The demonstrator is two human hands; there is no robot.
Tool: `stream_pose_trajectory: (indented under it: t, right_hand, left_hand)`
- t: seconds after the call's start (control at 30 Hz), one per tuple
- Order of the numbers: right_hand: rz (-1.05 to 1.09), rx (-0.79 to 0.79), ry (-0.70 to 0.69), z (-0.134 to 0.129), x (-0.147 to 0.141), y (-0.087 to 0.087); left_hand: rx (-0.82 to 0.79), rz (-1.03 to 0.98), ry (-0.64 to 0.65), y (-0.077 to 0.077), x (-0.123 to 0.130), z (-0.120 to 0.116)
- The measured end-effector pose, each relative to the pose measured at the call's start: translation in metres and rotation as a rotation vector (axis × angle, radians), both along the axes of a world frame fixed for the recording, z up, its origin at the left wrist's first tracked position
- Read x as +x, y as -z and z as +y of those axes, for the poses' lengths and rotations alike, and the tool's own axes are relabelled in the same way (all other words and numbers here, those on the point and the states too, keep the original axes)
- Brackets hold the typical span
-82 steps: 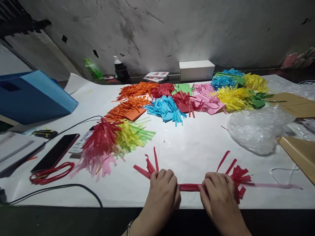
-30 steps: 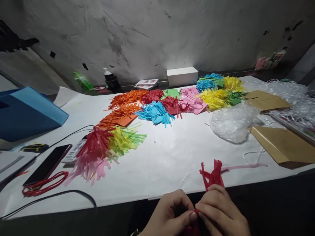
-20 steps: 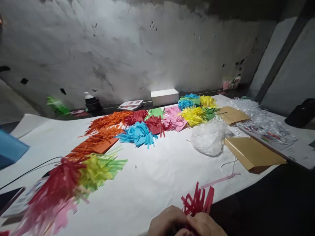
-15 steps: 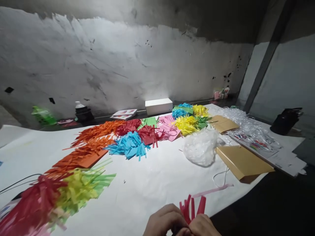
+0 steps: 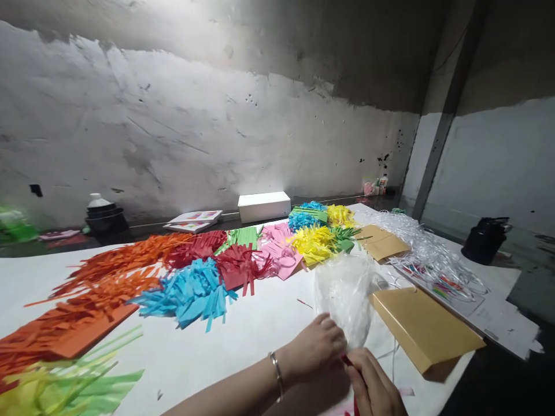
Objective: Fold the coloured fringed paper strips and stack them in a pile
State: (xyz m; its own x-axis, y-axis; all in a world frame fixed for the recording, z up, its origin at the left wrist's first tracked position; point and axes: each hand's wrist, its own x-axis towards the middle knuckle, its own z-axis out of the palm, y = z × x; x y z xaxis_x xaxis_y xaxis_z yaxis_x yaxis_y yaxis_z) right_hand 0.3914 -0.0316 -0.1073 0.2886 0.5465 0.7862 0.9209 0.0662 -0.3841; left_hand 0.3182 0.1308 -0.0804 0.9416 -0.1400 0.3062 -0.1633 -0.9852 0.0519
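Note:
My left hand (image 5: 313, 349), with a silver bangle at the wrist, reaches over the white-covered table, its fingers closed on the lower edge of a crumpled clear plastic bag (image 5: 344, 292). Just right of it, my right hand (image 5: 375, 381) is closed round a piece of red paper (image 5: 356, 404), mostly hidden below the fingers. The brown paper packet (image 5: 422, 323) lies to the right of the bag. Fringed paper in blue (image 5: 191, 292), dark red (image 5: 238, 266), pink (image 5: 281, 254) and yellow (image 5: 318, 244) lies beyond the hands.
Orange fringed paper (image 5: 91, 318) and yellow-green strips (image 5: 73, 387) lie at the left. White string (image 5: 416, 242) is heaped at the right, beside a black container (image 5: 484, 240). Along the wall stand a white box (image 5: 264, 207) and a black pot (image 5: 105, 218).
The view has swung. My left hand has left the red paper and reached forward to the plastic bag, which is pulled taller. The red paper stays in my right hand, now lower.

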Motion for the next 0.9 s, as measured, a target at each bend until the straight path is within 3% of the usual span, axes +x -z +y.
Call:
stream_pose_trajectory:
  t: [0.13,0.2,0.3,0.4,0.7,0.8,0.9]
  right_hand:
    - [-0.286,-0.29,0.205,0.031,0.045,0.009]
    - [-0.299,-0.364,0.318,0.034,0.058,0.017]
    - [-0.279,-0.394,0.417,0.028,0.063,0.03]
    - [-0.319,-0.46,0.343,0.023,0.058,0.038]
    - [-0.325,-0.449,0.128,0.02,0.052,0.037]
    - [-0.332,-0.442,0.092,0.021,0.049,0.035]
    - [-0.349,-0.42,0.086,0.023,0.046,0.034]
  left_hand:
    - [-0.002,0.068,0.104,-0.001,-0.02,-0.001]
    - [-0.098,0.136,0.004,-0.005,-0.024,0.01]
    - [-0.192,0.19,-0.256,-0.01,-0.017,0.032]
    - [-0.195,0.205,-0.344,-0.012,-0.004,0.047]
    - [-0.254,0.255,-0.186,-0.03,0.01,0.04]
    - [-0.289,0.245,-0.199,-0.027,0.031,0.047]
    - [-0.264,0.225,-0.269,-0.019,0.067,0.059]
